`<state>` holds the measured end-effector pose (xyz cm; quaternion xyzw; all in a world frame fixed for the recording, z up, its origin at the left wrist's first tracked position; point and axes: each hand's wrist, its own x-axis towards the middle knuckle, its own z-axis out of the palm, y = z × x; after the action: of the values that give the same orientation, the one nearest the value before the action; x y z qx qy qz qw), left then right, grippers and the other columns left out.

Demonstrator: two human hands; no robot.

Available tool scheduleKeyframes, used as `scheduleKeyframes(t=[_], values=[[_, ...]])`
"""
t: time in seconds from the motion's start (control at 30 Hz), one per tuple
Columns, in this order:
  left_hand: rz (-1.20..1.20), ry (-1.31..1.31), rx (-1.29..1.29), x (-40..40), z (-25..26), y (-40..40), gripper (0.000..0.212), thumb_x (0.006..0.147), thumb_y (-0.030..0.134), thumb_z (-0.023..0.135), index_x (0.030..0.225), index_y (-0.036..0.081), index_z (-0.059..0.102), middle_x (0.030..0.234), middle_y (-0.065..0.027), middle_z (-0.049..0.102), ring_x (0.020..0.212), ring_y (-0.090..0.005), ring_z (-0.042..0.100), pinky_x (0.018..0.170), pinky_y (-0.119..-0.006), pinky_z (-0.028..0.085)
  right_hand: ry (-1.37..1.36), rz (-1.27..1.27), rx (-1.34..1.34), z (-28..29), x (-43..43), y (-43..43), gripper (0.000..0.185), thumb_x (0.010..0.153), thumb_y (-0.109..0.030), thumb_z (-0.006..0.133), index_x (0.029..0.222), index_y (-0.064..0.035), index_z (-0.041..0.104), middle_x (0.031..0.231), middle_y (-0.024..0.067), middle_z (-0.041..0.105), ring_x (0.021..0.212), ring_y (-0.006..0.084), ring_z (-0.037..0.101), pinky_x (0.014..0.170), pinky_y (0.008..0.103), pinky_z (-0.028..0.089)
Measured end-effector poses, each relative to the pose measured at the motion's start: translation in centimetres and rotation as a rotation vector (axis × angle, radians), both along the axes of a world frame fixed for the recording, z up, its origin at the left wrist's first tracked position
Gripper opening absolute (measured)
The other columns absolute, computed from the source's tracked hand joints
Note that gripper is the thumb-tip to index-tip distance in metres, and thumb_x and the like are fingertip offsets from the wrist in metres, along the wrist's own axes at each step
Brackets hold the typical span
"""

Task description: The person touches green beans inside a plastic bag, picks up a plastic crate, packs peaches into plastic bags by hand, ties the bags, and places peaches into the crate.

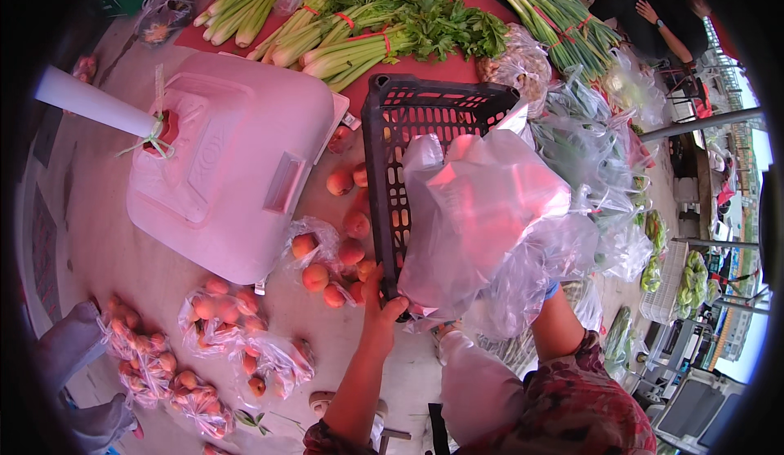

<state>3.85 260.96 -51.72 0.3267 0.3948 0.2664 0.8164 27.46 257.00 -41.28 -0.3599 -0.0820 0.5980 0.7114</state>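
Note:
At the near left corner of a black plastic crate (383,204), my left hand (380,311) is closed around the edge, thumb on the near side. Clear plastic bags (484,204) lie heaped over the crate and cover much of it. My right forearm (557,326), with a blue band at the wrist, reaches behind these bags; the right hand itself is hidden, so its grip does not show. Loose peaches (315,277) lie on the ground left of the crate, some partly in a clear bag.
A large plastic umbrella base (233,148) holding a white pole (98,103) stands left. Celery bunches (367,32) and leeks (557,20) lie beyond the crate. Bagged greens (582,142) sit right, bagged peaches (138,357) lower left. Another person's legs (79,345) show at left.

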Motion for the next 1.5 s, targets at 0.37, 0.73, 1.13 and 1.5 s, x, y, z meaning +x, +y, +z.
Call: scheduleKeyframes(t=[0.37,0.73,1.13,1.5], values=[[-0.044,0.14,-0.212,-2.3,17.8,-3.3,0.067,0.069,0.014,0.052,0.13,0.003,0.03,0.113,-0.01,0.047,0.102,-0.0197,0.047,0.089,-0.034,0.039,-1.075,0.207,-0.731,14.3,-0.1,-7.9,0.033,0.077,-0.016,0.059,0.107,-0.0018,0.055,0.1,0.0129,0.058,0.091,0.0263,0.056,0.08,0.0348,0.044],[-0.133,0.038,-0.361,8.8,33.7,-4.3,0.048,0.073,0.016,0.048,0.12,0.008,0.041,0.107,-0.004,0.052,0.1,-0.0185,0.049,0.091,-0.034,0.037,-1.763,0.401,-0.889,36.4,14.1,-11.0,0.028,0.07,-0.019,0.058,0.095,-0.0067,0.059,0.077,0.0178,0.062,0.071,0.0351,0.061,0.066,0.0435,0.047],[-0.338,0.006,-0.236,26.1,40.9,-1.4,0.025,0.074,0.026,0.056,0.095,0.014,0.048,0.08,0.0011,0.053,0.067,-0.011,0.049,0.053,-0.027,0.04,-1.877,-0.271,-1.061,49.5,27.1,-11.9,0.047,0.065,-0.005,0.055,0.112,-0.0056,0.053,0.089,0.0206,0.061,0.081,0.036,0.059,0.07,0.0435,0.047],[-0.354,0.085,-0.337,40.9,42.3,-1.3,0.032,0.073,0.033,0.059,0.096,0.013,0.051,0.089,-0.0004,0.057,0.076,-0.0154,0.052,0.056,-0.028,0.039,-1.942,-0.71,-0.989,50.5,46.6,-12.4,0.049,0.066,-0.001,0.055,0.114,-0.0063,0.052,0.098,0.02,0.059,0.09,0.0341,0.058,0.077,0.0408,0.046]])
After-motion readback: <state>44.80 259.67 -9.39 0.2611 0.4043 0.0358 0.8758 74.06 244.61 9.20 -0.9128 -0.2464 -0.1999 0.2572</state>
